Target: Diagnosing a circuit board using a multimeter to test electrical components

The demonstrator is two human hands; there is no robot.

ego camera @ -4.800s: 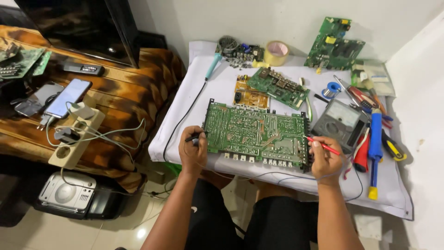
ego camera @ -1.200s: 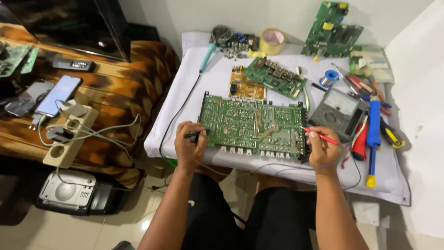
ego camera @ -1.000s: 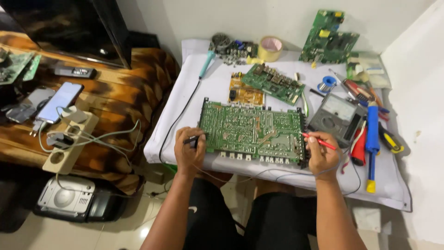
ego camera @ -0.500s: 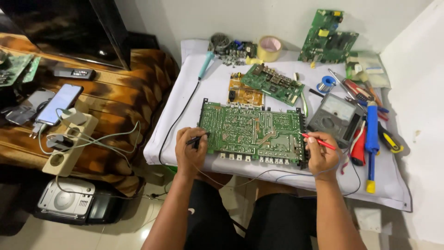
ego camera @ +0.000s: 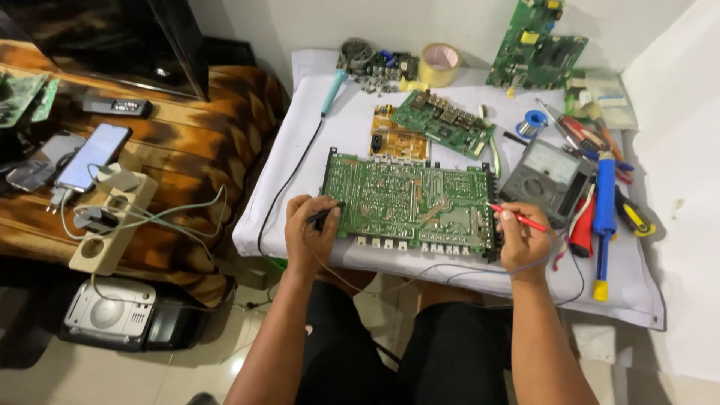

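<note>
Both hands pinched multimeter probes like pens: left hand (ego camera: 309, 232) the black probe (ego camera: 322, 216), right hand (ego camera: 523, 238) the red probe (ego camera: 517, 218), tips meeting the green circuit board (ego camera: 409, 201) near the counter's (ego camera: 300, 142) front edge.

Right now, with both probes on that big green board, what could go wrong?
The large green circuit board overhangs the near table edge, so pressure from the black probe in the left hand or the red probe in the right hand might tip it. The probe leads loop below the edge and could snag a knee. The crowded tools beside the meter could be knocked off.
</note>
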